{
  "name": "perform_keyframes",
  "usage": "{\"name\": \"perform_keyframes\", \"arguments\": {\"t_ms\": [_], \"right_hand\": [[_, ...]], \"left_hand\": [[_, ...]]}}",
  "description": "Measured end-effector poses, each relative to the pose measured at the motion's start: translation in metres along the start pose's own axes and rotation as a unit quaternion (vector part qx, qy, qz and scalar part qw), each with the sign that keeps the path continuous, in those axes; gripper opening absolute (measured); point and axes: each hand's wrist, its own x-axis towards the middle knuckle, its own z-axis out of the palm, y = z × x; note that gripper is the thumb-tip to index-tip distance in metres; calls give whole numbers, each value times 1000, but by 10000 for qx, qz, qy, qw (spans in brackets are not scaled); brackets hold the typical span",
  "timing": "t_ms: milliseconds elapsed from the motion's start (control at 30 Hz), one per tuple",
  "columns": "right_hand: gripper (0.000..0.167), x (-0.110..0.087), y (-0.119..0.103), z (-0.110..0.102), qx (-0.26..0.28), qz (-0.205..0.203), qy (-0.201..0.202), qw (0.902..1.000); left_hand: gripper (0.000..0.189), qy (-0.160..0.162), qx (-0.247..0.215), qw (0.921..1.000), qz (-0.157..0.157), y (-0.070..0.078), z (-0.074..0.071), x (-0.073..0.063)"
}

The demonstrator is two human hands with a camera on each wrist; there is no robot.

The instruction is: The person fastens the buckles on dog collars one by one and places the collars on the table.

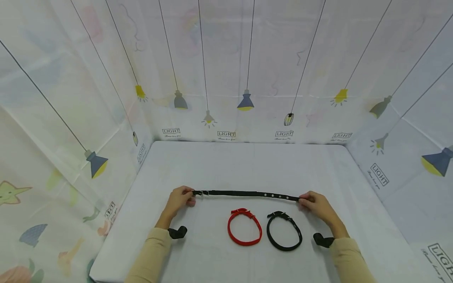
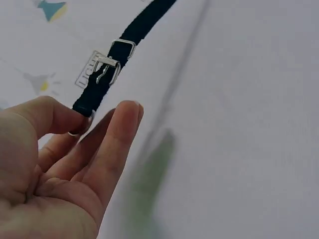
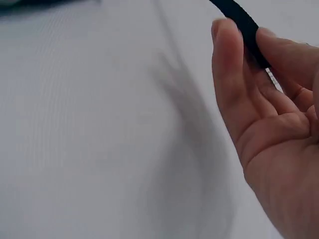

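Observation:
A black collar (image 1: 233,193) is stretched out straight between the two hands, raised above the white table. My left hand (image 1: 179,199) pinches its buckle end between thumb and fingers; the silver buckle (image 2: 107,67) and a metal loop show just past the fingertips in the left wrist view. At the other end, my right hand (image 1: 316,204) pinches the tip of the strap (image 3: 244,25), beyond a row of metal eyelets (image 1: 276,195). Nearer the body lie a red collar (image 1: 260,232) and a second black collar (image 1: 300,236), both buckled into rings.
The white table (image 1: 247,165) ends at a back wall of white cloth (image 1: 226,59) printed with hanging lamps. Similar cloth closes off the left and right sides. A black wrist camera (image 1: 178,232) sits at the left wrist, another (image 1: 323,240) at the right.

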Motion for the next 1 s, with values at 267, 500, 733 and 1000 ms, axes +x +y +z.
{"name": "perform_keyframes", "arguments": {"t_ms": [267,500,733,1000], "right_hand": [[13,-9,-7,6,4386,7,-499,8973],[19,-7,-34,20,6200,-280,-561,7821],[15,-1,-54,34,6621,204,137,7490],[11,-8,-72,44,7440,441,544,6645]], "left_hand": [[13,-1024,-4347,8914,-769,10,-3,-2],[8,-1202,-6878,7104,-887,27,14,-8],[14,-169,-7180,6852,-1216,43,35,-7],[26,338,-7526,6450,-1278,50,50,-12]]}}
